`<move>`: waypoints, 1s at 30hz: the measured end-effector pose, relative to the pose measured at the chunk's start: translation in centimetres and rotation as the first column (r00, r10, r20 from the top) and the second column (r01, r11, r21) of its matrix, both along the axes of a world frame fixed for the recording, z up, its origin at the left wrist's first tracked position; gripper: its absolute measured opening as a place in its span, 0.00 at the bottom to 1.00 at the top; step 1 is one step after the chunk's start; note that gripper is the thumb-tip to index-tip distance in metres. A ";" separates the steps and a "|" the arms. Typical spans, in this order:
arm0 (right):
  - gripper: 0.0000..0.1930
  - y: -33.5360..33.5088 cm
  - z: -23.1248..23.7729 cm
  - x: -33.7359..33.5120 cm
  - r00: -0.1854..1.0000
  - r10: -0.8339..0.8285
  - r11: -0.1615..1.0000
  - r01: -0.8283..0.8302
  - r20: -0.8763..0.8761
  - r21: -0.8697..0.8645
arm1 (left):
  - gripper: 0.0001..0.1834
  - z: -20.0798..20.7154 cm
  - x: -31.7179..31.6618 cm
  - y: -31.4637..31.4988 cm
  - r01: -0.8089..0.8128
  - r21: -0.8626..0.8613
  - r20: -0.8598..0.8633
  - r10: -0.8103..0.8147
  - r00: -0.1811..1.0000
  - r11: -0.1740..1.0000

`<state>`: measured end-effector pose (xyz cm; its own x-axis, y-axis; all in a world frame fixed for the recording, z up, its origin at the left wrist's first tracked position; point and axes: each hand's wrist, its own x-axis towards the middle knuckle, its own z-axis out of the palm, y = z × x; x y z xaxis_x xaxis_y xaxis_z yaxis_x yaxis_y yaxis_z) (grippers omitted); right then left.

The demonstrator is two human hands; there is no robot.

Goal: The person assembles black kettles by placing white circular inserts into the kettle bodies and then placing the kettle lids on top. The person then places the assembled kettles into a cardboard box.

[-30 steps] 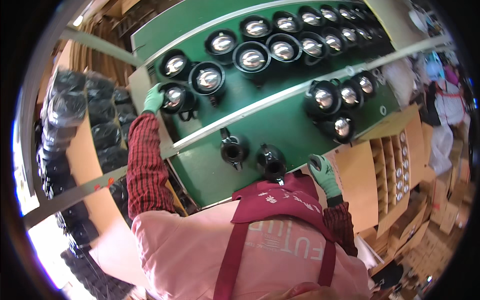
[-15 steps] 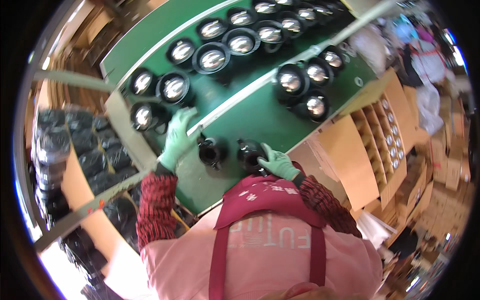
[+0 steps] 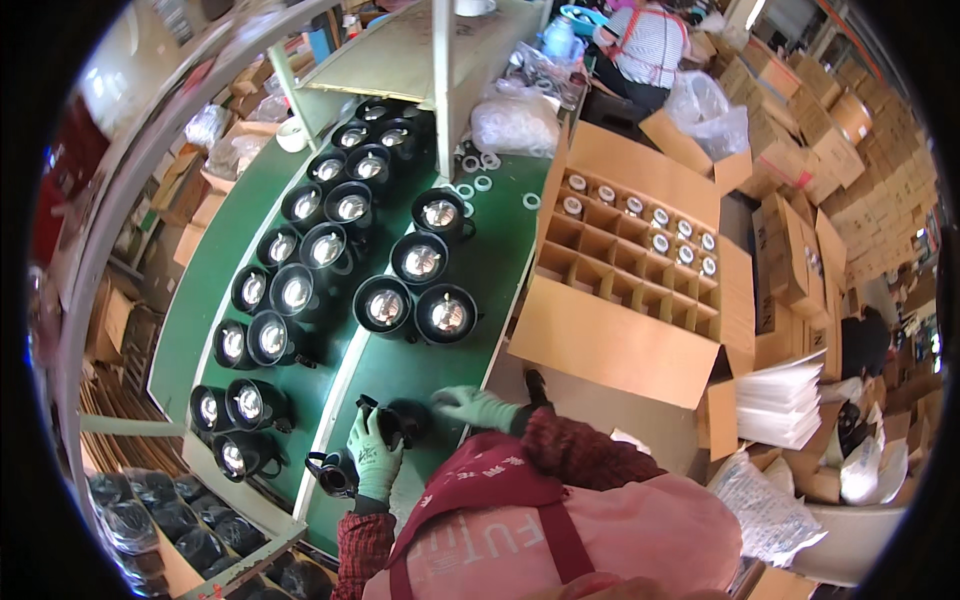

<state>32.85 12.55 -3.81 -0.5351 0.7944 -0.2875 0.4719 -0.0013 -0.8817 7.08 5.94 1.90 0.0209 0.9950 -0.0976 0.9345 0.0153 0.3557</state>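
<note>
My left hand (image 3: pixel 376 462), in a pale green glove, is closed on a black jug (image 3: pixel 407 424) that lies tilted on the green tabletop. Just right of that jug is my right hand (image 3: pixel 478 408), gloved alike, fingers stretched toward it and slightly blurred; it appears to hold nothing. A second black jug (image 3: pixel 334 474) lies left of my left wrist. Farther off, several black jugs with shiny silver middles stand in a cluster, one of them a jug (image 3: pixel 447 313) near the table's right edge.
A white rail (image 3: pixel 345 385) divides the green table (image 3: pixel 480 345); rows of jugs stand left of it. On the right is an open carton (image 3: pixel 610 325) with dividers and several silver-topped pieces. White rings (image 3: pixel 483 184) lie at the back. Another person (image 3: pixel 650 45) sits far off.
The view has swung to the right, bringing the whole carton into sight. My left hand has come from the far jugs to a near one. My right hand has let go of its jug.
</note>
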 end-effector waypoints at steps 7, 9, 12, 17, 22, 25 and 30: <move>0.13 3.6 -6.7 26.8 0.553 -0.801 0.594 0.780 -0.229 -0.195 | 0.35 2.9 5.5 1.4 -0.133 -0.021 -0.101 0.130 0.986 0.991; 0.13 6.1 -9.9 37.5 0.408 -0.887 0.334 0.890 -0.216 0.309 | 0.32 4.6 9.5 3.6 -0.023 0.071 0.059 0.019 0.998 0.997; 0.24 10.4 -7.2 47.4 0.200 -0.979 0.185 0.799 0.037 0.572 | 0.27 5.6 15.6 6.2 0.166 0.162 0.248 -0.203 0.947 0.973; 0.27 15.8 -7.6 56.9 0.136 -0.882 0.413 0.686 0.451 0.599 | 0.24 6.9 24.3 8.2 0.368 0.002 0.316 -0.349 0.882 0.930; 0.33 18.1 -11.3 59.3 0.124 -0.758 0.540 0.671 0.641 0.508 | 0.20 6.3 28.0 7.2 0.381 -0.095 0.306 -0.337 0.890 0.920; 0.33 19.5 -10.1 57.4 0.127 -0.751 0.599 0.544 0.648 0.587 | 0.21 6.2 29.1 4.9 0.240 -0.172 0.267 -0.189 0.945 0.956; 0.26 15.2 -18.2 71.3 0.163 -0.594 0.750 -0.243 0.788 0.615 | 0.19 4.1 29.4 7.9 0.439 -0.027 0.399 -0.393 0.828 0.898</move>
